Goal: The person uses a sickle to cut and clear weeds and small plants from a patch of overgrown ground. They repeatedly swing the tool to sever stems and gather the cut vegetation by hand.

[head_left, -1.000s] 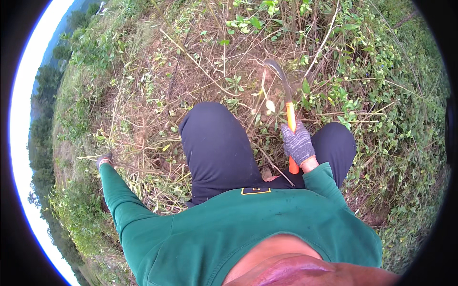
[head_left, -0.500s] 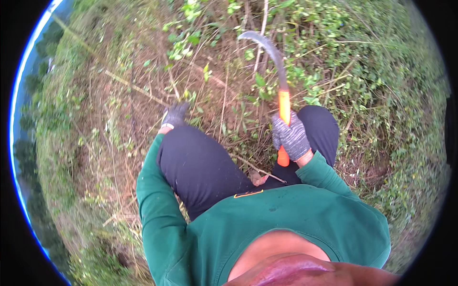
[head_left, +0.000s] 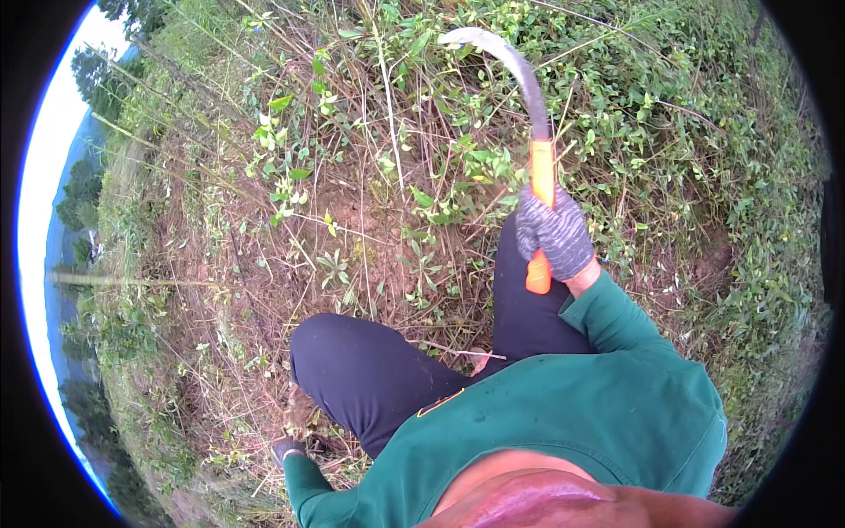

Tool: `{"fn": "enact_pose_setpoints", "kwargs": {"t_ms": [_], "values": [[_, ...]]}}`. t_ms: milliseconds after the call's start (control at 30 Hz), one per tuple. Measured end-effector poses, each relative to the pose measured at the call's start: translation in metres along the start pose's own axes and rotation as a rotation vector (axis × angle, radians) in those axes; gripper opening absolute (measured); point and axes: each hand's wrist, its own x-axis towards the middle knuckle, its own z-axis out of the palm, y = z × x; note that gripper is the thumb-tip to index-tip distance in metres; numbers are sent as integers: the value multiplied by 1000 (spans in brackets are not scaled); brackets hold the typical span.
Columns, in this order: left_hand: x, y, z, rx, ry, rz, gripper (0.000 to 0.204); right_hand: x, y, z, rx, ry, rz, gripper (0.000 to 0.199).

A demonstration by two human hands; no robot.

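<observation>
Right hand (head_left: 554,233) raised with sickle (head_left: 528,132), left hand (head_left: 289,451) low by the ground.

Gloved right hand is wrapped tight around the sickle's orange handle (head_left: 542,189); curved grey blade arcs up and left, tip near the top edge of view, over the green weeds (head_left: 458,176). Blade is in open air, touching no stems as far as I can see. Left hand sits at the lower left beside the bent knee (head_left: 352,370), down among dry cut stalks (head_left: 255,290); can't tell if it's spread or gripping anything. Bare soil patch (head_left: 361,220) lies ahead of the knee, between hands. Thick brush crowds the right side; slope drops off at left.
</observation>
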Motion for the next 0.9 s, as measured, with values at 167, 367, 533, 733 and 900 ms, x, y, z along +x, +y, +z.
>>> {"fn": "enact_pose_setpoints", "kwargs": {"t_ms": [167,367,533,733,900], "values": [[-68,-56,6,-145,-22,-113,43,67,-25,-56,165,92,-177,14],[-176,-7,-272,-1239,855,314,33,168,16,-67,635,87,64,17],[-243,72,-430,-1223,1167,892,30,22,61,57,62,-395,551,21],[-283,168,-489,-1232,1350,1121,25,13,-13,-49,380,-91,58,19],[-270,209,-472,-955,1384,1263,28,11,-35,-204,-248,472,-37,21]]}}
